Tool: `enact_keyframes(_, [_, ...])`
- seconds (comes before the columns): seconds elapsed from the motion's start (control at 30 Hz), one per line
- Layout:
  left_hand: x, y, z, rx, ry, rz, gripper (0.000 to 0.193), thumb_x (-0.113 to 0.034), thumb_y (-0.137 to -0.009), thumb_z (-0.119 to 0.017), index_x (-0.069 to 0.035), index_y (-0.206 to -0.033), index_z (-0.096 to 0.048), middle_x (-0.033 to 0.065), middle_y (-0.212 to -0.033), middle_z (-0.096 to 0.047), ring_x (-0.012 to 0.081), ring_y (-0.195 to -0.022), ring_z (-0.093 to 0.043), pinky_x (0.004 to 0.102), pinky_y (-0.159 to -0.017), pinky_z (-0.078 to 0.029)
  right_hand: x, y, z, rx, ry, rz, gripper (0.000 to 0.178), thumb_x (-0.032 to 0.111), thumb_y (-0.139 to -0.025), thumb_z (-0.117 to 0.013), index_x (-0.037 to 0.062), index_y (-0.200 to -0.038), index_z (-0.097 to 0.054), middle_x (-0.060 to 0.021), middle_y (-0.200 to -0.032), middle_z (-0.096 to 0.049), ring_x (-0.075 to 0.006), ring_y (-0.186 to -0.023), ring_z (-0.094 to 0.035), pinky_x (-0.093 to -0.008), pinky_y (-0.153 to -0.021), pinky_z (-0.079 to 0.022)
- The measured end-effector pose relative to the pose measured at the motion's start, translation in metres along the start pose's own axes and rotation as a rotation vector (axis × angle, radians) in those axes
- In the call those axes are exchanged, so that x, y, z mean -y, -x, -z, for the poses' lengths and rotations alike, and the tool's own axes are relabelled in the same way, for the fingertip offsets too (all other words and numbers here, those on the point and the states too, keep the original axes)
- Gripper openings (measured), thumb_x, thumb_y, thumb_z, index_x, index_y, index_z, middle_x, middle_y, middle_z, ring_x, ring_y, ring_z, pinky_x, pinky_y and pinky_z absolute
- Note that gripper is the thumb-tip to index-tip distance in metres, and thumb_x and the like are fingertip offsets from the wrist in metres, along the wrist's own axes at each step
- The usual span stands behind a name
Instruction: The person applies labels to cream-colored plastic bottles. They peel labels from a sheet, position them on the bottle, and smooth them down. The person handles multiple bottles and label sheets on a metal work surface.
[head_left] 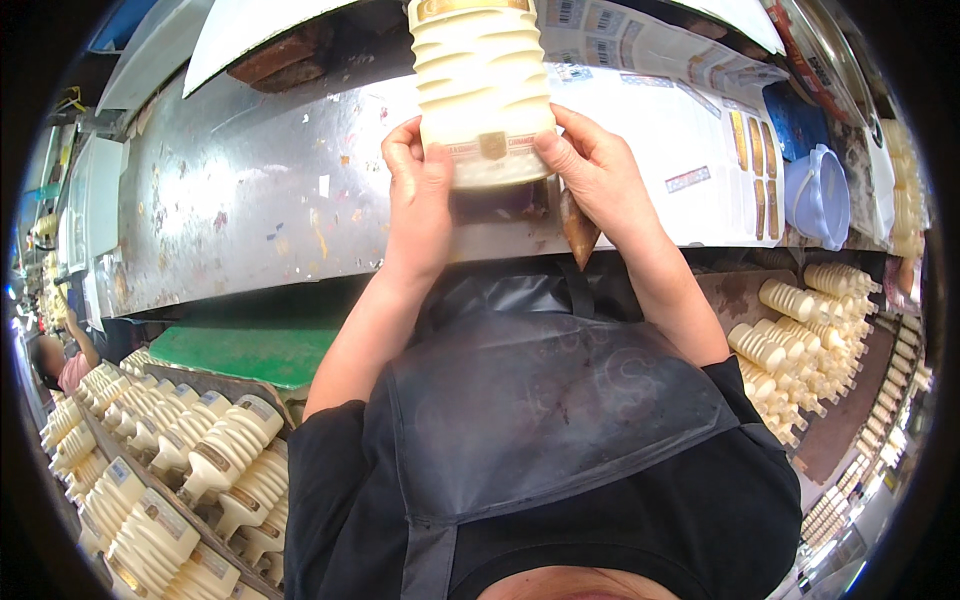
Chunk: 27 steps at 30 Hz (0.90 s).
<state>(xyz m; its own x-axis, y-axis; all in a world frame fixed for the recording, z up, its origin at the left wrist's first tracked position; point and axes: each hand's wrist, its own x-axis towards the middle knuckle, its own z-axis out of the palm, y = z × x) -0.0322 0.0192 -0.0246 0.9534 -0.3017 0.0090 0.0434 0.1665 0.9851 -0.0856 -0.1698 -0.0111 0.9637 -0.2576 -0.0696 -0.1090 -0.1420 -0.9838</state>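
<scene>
A cream bottle (482,100) with wavy ridges is held between my two hands over the metal worktable (250,190). It has a gold band at the top of the picture and a label with a small gold emblem near its close end. My left hand (418,190) presses its thumb on the left side of the label end, fingers curled behind. My right hand (592,170) grips the right side, thumb by the label's edge. The fingertips of both hands are partly hidden behind the bottle. A brown pointed piece (578,230) shows just below my right hand.
Sheets of gold labels (755,150) and small printed stickers lie on white paper at the right. Beyond stands a light-blue bucket (820,200). Racks of similar cream bottles (235,445) fill the lower left, with more bottles (800,330) at right. Another person (75,365) is far left.
</scene>
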Motion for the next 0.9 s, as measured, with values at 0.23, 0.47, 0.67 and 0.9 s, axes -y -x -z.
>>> enact_keyframes(0.23, [0.001,-0.001,-0.001,0.014,0.0,-0.042,0.05,-0.033,-0.108,-0.051,0.001,-0.139,-0.031,0.0145,-0.13,-0.05,0.0164,-0.118,-0.049,0.0327,-0.105,-0.04,0.0,0.001,-0.001,-0.004,-0.009,-0.022,0.054,0.041,-0.097,-0.068,0.002,-0.134,-0.064,-0.0016,-0.08,-0.063,-0.0087,-0.076,-0.057,-0.0251,-0.068,-0.048])
enact_keyframes(0.47, [0.007,0.0,0.009,0.031,0.07,-0.045,0.044,-0.032,-0.111,-0.04,0.0,-0.141,-0.04,0.0112,-0.137,-0.049,0.0181,-0.126,-0.047,0.0334,-0.111,-0.036,0.015,0.005,0.013,0.134,-0.143,-0.196,0.058,0.038,-0.104,-0.06,-0.002,-0.145,-0.052,-0.0105,-0.127,-0.066,-0.0163,-0.116,-0.06,-0.0282,-0.1,-0.047])
enact_keyframes(0.67, [0.008,0.003,0.012,0.034,0.156,-0.053,0.049,-0.028,-0.104,-0.059,-0.001,-0.142,-0.043,0.0095,-0.135,-0.051,0.017,-0.122,-0.049,0.0342,-0.109,-0.039,0.011,0.008,0.006,0.136,-0.015,-0.058,0.059,0.036,-0.104,-0.059,-0.0024,-0.148,-0.047,-0.0125,-0.136,-0.061,-0.0184,-0.124,-0.055,-0.0301,-0.105,-0.043])
enact_keyframes(0.9, [0.008,0.004,0.012,0.034,0.193,-0.013,0.055,-0.022,-0.098,-0.068,-0.001,-0.142,-0.042,0.0103,-0.135,-0.051,0.0177,-0.124,-0.048,0.0353,-0.111,-0.037,0.003,0.008,0.0,0.045,-0.005,-0.049,0.058,0.039,-0.098,-0.067,0.0048,-0.143,-0.056,-0.0077,-0.093,-0.067,-0.0114,-0.083,-0.06,-0.0278,-0.076,-0.051])
